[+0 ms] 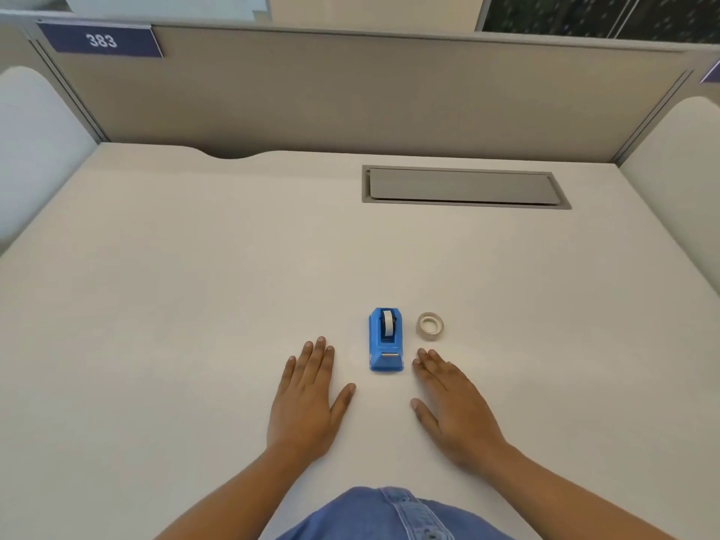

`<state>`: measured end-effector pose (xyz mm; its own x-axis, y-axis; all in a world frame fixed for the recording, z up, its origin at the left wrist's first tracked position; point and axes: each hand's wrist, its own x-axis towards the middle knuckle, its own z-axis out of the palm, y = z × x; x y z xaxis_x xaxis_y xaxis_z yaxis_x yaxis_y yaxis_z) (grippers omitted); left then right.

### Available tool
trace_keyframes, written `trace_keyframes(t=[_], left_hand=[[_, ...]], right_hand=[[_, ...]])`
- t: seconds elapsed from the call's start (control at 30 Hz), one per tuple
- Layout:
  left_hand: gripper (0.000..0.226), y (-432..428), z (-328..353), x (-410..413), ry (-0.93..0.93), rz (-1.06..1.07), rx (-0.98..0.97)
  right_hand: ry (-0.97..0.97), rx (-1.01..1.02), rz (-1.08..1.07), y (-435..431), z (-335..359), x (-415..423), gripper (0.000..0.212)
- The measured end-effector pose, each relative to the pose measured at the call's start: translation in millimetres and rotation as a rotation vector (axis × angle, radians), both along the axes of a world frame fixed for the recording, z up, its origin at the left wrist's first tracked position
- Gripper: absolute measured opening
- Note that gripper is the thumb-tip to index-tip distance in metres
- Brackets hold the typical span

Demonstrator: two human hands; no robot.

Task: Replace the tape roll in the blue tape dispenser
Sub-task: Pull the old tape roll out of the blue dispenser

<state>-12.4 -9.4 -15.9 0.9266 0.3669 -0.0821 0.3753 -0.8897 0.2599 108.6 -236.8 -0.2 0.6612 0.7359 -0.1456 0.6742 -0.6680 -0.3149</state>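
Observation:
A small blue tape dispenser (385, 341) stands on the white desk (195, 305), its cutter end facing me, with a white tape roll (387, 323) seated upright in it. A loose clear tape roll (429, 325) lies flat just to the dispenser's right. My left hand (306, 399) rests palm down on the desk, left of the dispenser, fingers spread and holding nothing. My right hand (454, 407) lies flat to the right of the dispenser, fingertips just below the loose roll, not touching either.
A grey cable hatch (463, 186) is set into the desk at the back right. Grey partition walls (350, 91) close off the back and sides, with a "383" label (102, 40) at the top left. My blue denim clothing (389, 516) shows at the bottom edge.

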Motion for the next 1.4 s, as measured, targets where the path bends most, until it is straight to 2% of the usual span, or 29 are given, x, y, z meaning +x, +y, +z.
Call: trace_keyframes(t=[0.1,0.23,0.4,0.67,0.87,1.1,1.23,1.4], left_hand=[[0.076,0,-1,0,-0.003,0.002,0.0],[0.076,0,-1,1,-0.014,0.003,-0.007],[0.076,1,-2,0,-0.02,0.003,-0.017],[0.074,2,-3,0,-0.034,0.005,-0.025],[0.079,0,0,1,-0.039,0.009,-0.04],[0.104,1,26,46,-0.159,-0.011,-0.37],[0.112,0,40,77,-0.177,-0.034,-0.593],[0.12,0,42,89,-0.15,-0.033,-0.659]], right_hand=[[0.045,0.027,-0.007,7,13,7,0.057],[0.058,0.136,-0.093,24,41,29,0.037],[0.148,0.223,-0.07,53,67,56,0.042],[0.193,0.102,0.065,87,78,85,0.037],[0.171,0.028,0.083,90,69,90,0.035],[0.107,0.089,0.064,94,59,85,0.033],[0.138,0.141,0.08,95,58,87,0.035],[0.12,0.169,0.152,95,61,91,0.032]])
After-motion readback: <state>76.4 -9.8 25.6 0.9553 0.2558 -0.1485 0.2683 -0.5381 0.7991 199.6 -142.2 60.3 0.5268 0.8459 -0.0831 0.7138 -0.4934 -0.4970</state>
